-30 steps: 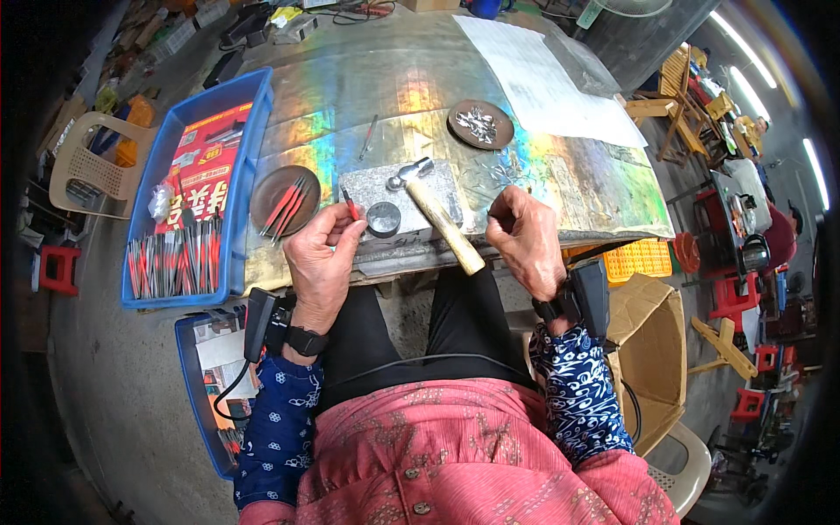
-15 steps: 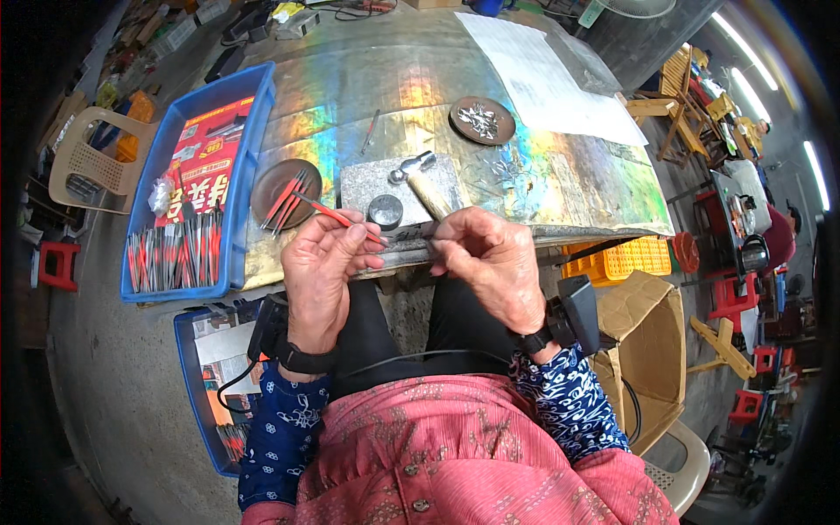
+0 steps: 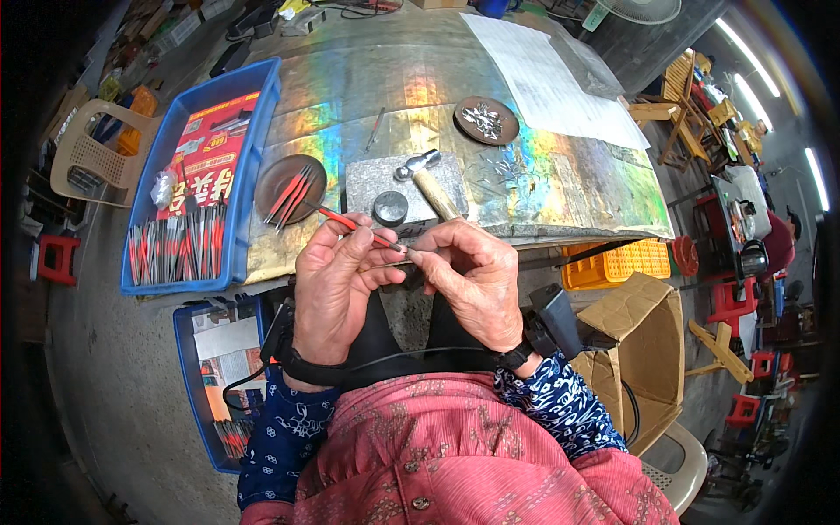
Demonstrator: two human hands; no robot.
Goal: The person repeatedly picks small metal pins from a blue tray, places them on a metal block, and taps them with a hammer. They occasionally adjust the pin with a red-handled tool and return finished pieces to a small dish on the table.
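Between its thumb and fingers, my left hand (image 3: pixel 339 293) grips a slim red pen-like tool (image 3: pixel 348 223) with a dark tip pointing away from me. My right hand (image 3: pixel 472 284) is closed in a pinch at the tool's near end; whatever it may hold there is too small to make out. Just beyond my hands lie a grey stone block (image 3: pixel 376 179), a hammer (image 3: pixel 430 188) with a wooden handle and a round dark tin (image 3: pixel 390 207). Several similar red tools (image 3: pixel 289 201) rest in a brown dish (image 3: pixel 311 171) to the left.
A blue tray (image 3: pixel 269 96) at left holds many upright red and grey tools (image 3: pixel 175 248). Small silvery metal pieces (image 3: pixel 484 121) fill another brown dish (image 3: pixel 459 131). White paper (image 3: pixel 547 87) covers the far right. Below the table are a yellow crate (image 3: pixel 617 267) and a cardboard box (image 3: pixel 652 341).
My right hand has moved left, and its fingertips now meet the near end of the red tool. My left hand has turned slightly, still gripping it. The view has shifted slightly.
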